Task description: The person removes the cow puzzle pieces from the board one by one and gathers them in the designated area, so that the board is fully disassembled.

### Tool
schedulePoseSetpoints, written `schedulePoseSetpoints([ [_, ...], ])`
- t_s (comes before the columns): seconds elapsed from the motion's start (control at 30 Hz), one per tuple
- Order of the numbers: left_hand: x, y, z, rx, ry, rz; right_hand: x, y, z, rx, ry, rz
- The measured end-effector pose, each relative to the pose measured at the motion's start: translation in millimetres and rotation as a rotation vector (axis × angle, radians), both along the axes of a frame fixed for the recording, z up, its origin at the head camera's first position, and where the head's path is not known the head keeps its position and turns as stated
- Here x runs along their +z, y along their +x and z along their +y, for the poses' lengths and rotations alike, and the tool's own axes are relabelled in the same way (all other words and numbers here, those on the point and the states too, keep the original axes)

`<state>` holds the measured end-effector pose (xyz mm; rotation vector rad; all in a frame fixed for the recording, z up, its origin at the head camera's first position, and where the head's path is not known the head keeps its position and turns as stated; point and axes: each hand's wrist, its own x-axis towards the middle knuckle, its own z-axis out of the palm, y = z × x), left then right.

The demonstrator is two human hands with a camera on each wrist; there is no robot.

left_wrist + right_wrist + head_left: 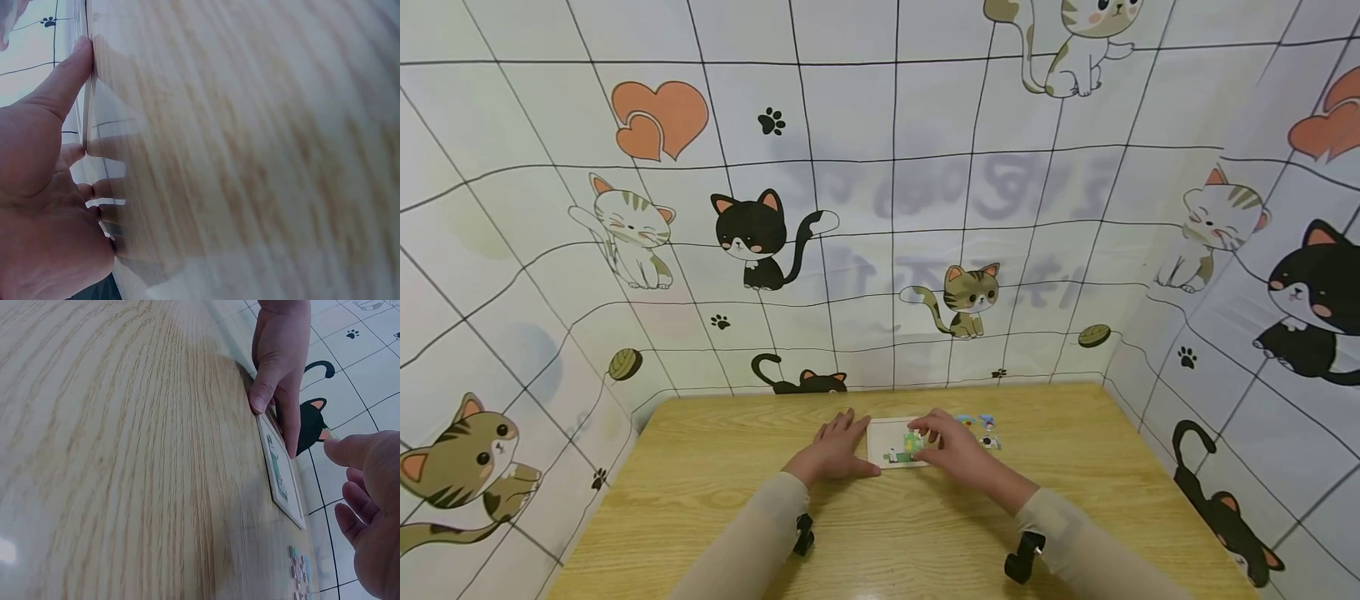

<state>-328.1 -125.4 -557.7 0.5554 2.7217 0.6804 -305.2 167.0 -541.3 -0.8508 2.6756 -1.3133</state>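
Observation:
A small white puzzle board [883, 435] lies on the table, with green picture pieces [901, 457] in its lower right part. My left hand [835, 450] rests flat at the board's left side, its thumb [72, 69] and fingers spread along the frame. Over the board's right side, my right hand [961, 450] pinches a small puzzle piece [330, 433] between thumb and fingertips. Only a pale edge of that piece shows in the right wrist view; the fingers hide the rest. Loose puzzle pieces [988, 427] lie just right of the board, beyond the right hand.
The light wooden table [715, 500] reaches back to a wall cloth [865, 200] printed with cats and grid lines. This cloth also hangs along the left and right sides. Black wrist cameras [1024, 557] are strapped to both sleeves.

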Motion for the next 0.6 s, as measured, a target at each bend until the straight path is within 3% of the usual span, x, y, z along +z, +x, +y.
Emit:
schedulePoseSetpoints([
  [0.6, -2.6, -1.0, -1.3, -0.001, 0.011, -0.004, 0.9, 11.0, 37.0, -0.001, -0.039, 0.035],
])
